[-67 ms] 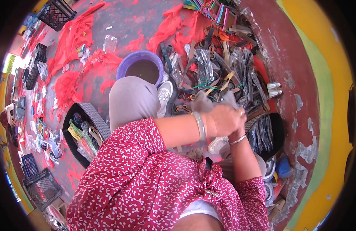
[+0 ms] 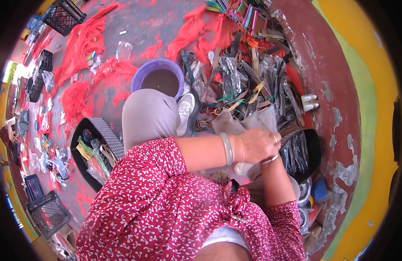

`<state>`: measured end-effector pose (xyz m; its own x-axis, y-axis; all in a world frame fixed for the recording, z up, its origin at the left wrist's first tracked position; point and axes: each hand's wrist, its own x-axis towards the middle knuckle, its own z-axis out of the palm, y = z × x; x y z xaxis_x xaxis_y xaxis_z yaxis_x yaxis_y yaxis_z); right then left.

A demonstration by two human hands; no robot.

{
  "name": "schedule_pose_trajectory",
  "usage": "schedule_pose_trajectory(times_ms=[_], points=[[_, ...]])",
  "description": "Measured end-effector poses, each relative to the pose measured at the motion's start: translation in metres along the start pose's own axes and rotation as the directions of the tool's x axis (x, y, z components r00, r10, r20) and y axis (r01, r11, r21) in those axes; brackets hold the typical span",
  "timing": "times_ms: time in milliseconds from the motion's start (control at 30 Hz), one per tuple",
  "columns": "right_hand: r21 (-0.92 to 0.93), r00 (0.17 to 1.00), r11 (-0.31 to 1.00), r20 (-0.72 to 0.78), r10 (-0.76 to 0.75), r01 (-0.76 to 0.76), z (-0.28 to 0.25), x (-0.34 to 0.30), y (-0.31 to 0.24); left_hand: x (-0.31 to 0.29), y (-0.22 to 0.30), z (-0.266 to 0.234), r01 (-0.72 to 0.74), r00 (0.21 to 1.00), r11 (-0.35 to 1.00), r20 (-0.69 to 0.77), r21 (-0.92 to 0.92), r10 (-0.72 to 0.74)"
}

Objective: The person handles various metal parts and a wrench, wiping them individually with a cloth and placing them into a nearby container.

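Note:
My left hand (image 2: 256,146) reaches across my front, closed around a grey cloth (image 2: 262,118). The cloth spreads out in two flaps beyond my knuckles. Under and against it is my right hand (image 2: 271,153), mostly covered by the left, so its fingers barely show; the two hands press together at the cloth. Just past the cloth lies a heap of belts (image 2: 253,82), some rolled up and some in clear plastic wrapping. A purple basin (image 2: 135,78) of murky water stands beyond my left knee.
By my left leg stands a black basket (image 2: 106,130) with packaged items; a black bin (image 2: 314,152) of wrapped belts is at my right. Red cloth scraps (image 2: 79,100) litter the floor. White bottles (image 2: 309,102) lie near the wall (image 2: 325,65). Dark crates (image 2: 48,213) sit far left.
Both hands have come slightly lower, toward me. The grey cloth, blurred and bunched before, now hangs spread wider beyond my hands.

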<state>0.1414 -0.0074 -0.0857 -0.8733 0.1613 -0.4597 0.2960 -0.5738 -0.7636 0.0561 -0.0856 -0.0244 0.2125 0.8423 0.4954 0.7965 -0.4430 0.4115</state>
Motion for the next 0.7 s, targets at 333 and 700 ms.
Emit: schedule_pose_trajectory(times_ms=[333, 700], points=[[0.286, 0.962, 0.924, -0.174, -0.210, 0.254, -0.039, -0.004, -0.019, 0.008, -0.005, 0.029, -0.077, 0.982, 0.962, -0.187, -0.262, 0.027], [0.659, 0.947, 0.684, -0.269, -0.175, 0.314, -0.059, 0.002, -0.008, 0.008, -0.058, 0.019, 0.039, 0.832, 0.978, -0.535, -0.203, -0.144]])
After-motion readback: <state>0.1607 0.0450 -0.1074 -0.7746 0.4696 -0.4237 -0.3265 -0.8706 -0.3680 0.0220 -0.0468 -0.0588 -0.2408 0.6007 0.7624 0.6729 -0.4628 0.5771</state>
